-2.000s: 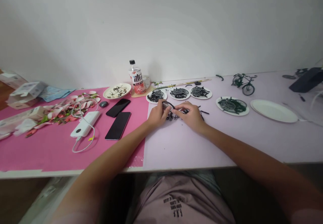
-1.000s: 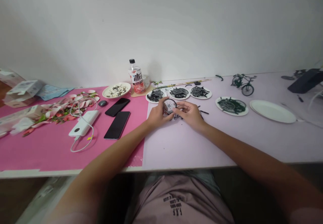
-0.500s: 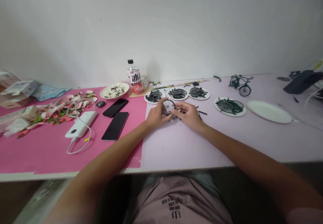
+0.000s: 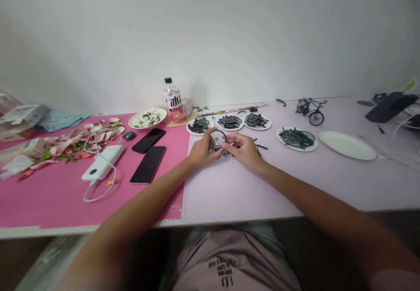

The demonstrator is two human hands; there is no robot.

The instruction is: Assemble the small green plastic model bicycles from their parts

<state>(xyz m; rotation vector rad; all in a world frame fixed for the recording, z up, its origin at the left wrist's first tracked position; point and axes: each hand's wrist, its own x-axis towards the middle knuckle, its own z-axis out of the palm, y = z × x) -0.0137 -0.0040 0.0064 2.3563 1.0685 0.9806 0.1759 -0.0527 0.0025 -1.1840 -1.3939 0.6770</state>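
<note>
Turned from the steep slant of two seconds ago, the small black spoked bicycle wheel (image 4: 217, 138) now shows its round face to the wearer, and the surroundings have slid left in view.

It looks light and fairly stiff, probably plastic, with thin spokes that could bend or snap if pressed; the outer rim seems the safer hold, and its smooth, narrow edge might slip a little. The left hand (image 4: 201, 153) has it between index finger, up along the rim, and thumb, stretched out below. The right hand (image 4: 246, 153) brings its thumb to the near right edge, other fingers curled close together; whether they pinch the rim from behind cannot be told.

So the wheel stands raised between both sets of fingertips. Just below them lie dark loose parts (image 4: 226, 152), partly hidden; thin black sticks (image 4: 261, 146) lie beyond the right knuckles. Past the fingertips sit three white plates (image 4: 262, 128) of black bicycle parts, and well right of them stands a green model bicycle (image 4: 316, 117)
</note>
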